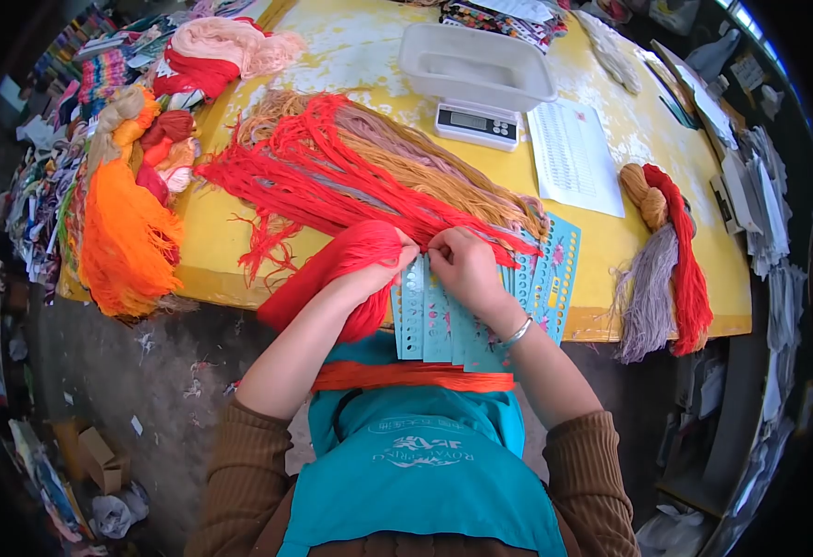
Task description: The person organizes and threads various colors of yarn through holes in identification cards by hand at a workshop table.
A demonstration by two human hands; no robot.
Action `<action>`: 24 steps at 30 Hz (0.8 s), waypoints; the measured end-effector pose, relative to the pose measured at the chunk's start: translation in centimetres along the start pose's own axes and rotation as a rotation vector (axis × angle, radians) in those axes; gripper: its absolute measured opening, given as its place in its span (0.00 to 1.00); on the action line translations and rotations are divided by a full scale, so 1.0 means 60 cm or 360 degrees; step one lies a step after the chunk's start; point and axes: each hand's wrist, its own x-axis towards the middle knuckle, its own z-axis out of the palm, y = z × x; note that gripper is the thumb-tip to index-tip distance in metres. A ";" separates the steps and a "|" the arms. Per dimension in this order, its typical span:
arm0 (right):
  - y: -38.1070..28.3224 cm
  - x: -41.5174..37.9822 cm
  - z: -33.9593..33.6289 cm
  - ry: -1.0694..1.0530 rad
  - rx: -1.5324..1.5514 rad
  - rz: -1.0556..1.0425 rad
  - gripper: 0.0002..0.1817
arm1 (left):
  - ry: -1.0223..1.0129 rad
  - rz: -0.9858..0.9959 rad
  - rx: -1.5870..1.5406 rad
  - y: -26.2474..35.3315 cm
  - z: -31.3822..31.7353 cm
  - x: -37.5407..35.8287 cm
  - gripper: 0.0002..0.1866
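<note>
A thick skein of red thread [337,278] hangs over my left hand [391,264], whose fingers are closed on part of it. My right hand [465,271], with a silver bangle at the wrist, is pinched close to the left fingertips; what lies between its fingers is too small to make out. Below both hands, light-blue cards with punched holes [438,325] overlap in a fan at the table edge. Long red strands [369,190] spread across the table behind my hands, beside tan and mauve strands [425,162]. Some ends lie over the cards.
On the yellow table [601,302] stand a digital scale [477,126] with a plastic tub [477,63] and a printed sheet [575,156]. Orange skeins [130,237] hang at left, grey and red ones [650,278] at right. An orange-red bundle [414,376] crosses my lap.
</note>
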 end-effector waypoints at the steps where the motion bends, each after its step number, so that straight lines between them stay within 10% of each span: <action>1: 0.004 0.000 0.000 -0.0023 0.0022 0.0019 0.05 | 0.0014 -0.0088 0.0293 0.001 0.007 0.012 0.07; 9: 0.008 0.002 -0.012 -0.0136 0.0124 0.0108 0.07 | 0.0270 -0.0108 0.0661 0.006 0.025 -0.003 0.08; 11: 0.016 -0.001 -0.002 -0.0041 -0.0036 -0.0099 0.06 | 0.0374 0.0499 0.0913 -0.025 0.010 0.008 0.12; 17: 0.003 0.001 0.002 0.0030 -0.0187 -0.0017 0.05 | 0.0532 0.0586 0.0912 0.004 0.004 -0.002 0.19; 24: 0.000 -0.001 -0.007 -0.0026 -0.0071 -0.0100 0.03 | 0.0391 0.0560 0.1052 0.001 0.005 -0.004 0.06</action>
